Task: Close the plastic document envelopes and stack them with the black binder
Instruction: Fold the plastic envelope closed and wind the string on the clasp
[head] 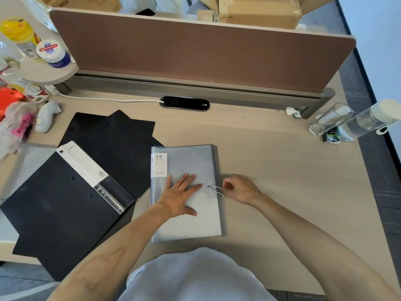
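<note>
Left hand (181, 195) flat, fingers spread, pressing the translucent grey plastic document envelope (186, 218) mid-desk, right hand (237, 189) pinching its thin elastic cord (217, 190) by the button, envelope's long axis running away from the person, labelled end far, black binder (65, 205) lying open just left.

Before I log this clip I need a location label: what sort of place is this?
Most likely an office workstation. A fabric-covered divider panel runs along the back of the pale wood desk, a cable port is set into the desktop, and a black binder lies beside the grey document envelope.
</note>
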`<action>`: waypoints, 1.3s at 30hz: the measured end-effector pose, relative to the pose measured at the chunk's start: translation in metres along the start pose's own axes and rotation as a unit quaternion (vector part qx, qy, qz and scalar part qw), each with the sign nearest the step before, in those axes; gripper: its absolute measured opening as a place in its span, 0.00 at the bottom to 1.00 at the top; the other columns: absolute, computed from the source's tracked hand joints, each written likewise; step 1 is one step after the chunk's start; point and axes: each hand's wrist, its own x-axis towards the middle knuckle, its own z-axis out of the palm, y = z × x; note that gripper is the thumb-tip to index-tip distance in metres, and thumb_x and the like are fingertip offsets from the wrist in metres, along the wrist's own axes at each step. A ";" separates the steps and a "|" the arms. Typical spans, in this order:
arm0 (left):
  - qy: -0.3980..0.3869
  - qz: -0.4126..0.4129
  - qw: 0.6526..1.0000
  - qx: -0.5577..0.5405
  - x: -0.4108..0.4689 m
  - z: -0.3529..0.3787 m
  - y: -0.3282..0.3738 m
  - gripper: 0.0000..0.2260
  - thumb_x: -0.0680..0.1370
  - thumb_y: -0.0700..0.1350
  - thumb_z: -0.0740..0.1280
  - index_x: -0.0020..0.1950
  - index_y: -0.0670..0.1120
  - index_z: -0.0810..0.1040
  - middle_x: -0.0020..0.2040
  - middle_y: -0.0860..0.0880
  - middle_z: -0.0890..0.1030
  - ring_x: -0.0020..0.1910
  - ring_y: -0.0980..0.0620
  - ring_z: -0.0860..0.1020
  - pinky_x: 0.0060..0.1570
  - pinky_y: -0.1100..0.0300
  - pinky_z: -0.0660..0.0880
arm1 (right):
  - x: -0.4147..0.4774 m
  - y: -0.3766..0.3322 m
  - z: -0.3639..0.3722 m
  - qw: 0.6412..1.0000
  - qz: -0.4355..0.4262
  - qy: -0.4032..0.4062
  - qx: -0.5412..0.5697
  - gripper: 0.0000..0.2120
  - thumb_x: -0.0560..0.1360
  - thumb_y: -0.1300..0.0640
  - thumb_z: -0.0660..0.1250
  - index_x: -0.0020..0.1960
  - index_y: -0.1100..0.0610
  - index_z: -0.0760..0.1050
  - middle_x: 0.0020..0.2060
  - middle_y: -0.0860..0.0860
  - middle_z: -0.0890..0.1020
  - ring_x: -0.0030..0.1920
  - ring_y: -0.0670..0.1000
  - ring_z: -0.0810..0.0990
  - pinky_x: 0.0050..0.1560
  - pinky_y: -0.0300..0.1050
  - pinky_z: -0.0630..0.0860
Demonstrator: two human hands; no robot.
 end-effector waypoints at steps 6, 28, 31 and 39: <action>-0.038 -0.016 0.999 0.013 0.001 -0.007 0.005 0.43 0.70 0.67 0.65 0.76 0.62 0.42 0.78 0.54 0.37 0.77 0.51 0.37 0.72 0.35 0.41 | -0.016 -0.007 0.018 0.952 -0.210 0.080 -0.209 0.04 0.66 0.55 0.72 0.37 0.54 0.78 0.34 0.51 0.79 0.36 0.55 0.80 0.34 0.42 0.72; 0.012 -0.073 0.997 -0.033 0.000 0.002 -0.001 0.56 0.66 0.73 0.64 0.78 0.45 0.37 0.79 0.46 0.38 0.77 0.47 0.37 0.77 0.49 0.40 | 0.038 -0.061 0.018 0.929 -0.192 -0.011 -0.317 0.15 0.72 0.59 0.63 0.59 0.57 0.74 0.58 0.55 0.77 0.62 0.57 0.74 0.59 0.50 0.69; 0.003 -0.069 0.997 -0.023 0.000 0.003 -0.003 0.56 0.66 0.74 0.62 0.77 0.45 0.36 0.78 0.46 0.36 0.77 0.47 0.35 0.77 0.48 0.41 | 0.043 -0.055 0.009 0.952 -0.172 0.022 -0.254 0.11 0.71 0.57 0.62 0.52 0.57 0.76 0.52 0.53 0.79 0.56 0.56 0.78 0.53 0.48 0.72; -0.005 -0.066 0.998 -0.012 0.002 -0.002 0.000 0.55 0.66 0.73 0.63 0.77 0.44 0.37 0.79 0.45 0.37 0.77 0.45 0.37 0.77 0.46 0.43 | 0.030 -0.016 0.000 0.916 -0.260 0.023 -0.304 0.09 0.63 0.56 0.75 0.37 0.55 0.75 0.35 0.52 0.77 0.33 0.55 0.78 0.32 0.44 0.74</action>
